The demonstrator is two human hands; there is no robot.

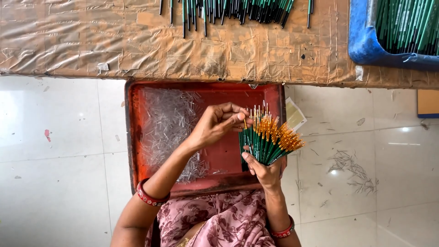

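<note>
Nearest, right hand raised from a bent wrist, fingers wrapped tight around the lower ends of a fan of green pens. Thin, smooth, straight sticks with orange and gold tips, long axis running near to far, tips pointing far and spreading to the right. Left hand reaching in from the left, fingers curled, thumb and forefinger pinched on the tip of one pen. Both held over a red tray, shallow, rectangular, worn, carrying a heap of small clear plastic caps. Glossy pale floor tiles around. Farther, a cardboard-covered bench with wrinkled tape, loose pens, and a blue tub at far right.
</note>
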